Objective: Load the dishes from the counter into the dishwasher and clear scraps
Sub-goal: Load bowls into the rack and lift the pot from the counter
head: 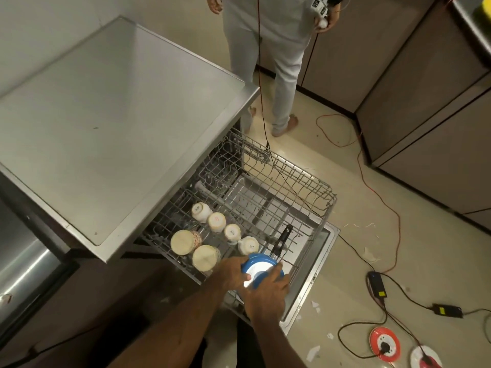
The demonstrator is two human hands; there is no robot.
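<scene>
Loading is the step in hand. A blue pan (259, 269) is held over the near corner of the dishwasher rack (305, 179). The left hand (233, 270) is curled round one side of the pan's rim. The right hand (265, 293) is closed over the other side, so the pan is gripped by both hands at once. The pan's black handle (281, 243) sticks out past the hands, away from the person, and leans on the rack wires.

Just beyond the left hand, two big cups (184, 241) are lying upside down in the rack. Four small white cups (216, 221) are lined up beyond the grip, near the handle. The counter top (119, 115) seen here has no dishes on it.

Next, the pan should probably be tipped and settled between the wires, so the cups are not bumped. Then it can be let go. The scraps are not yet cleared: white bits (316, 306) are lying on the floor to the right of the grip, past the open door (313, 274).
</scene>
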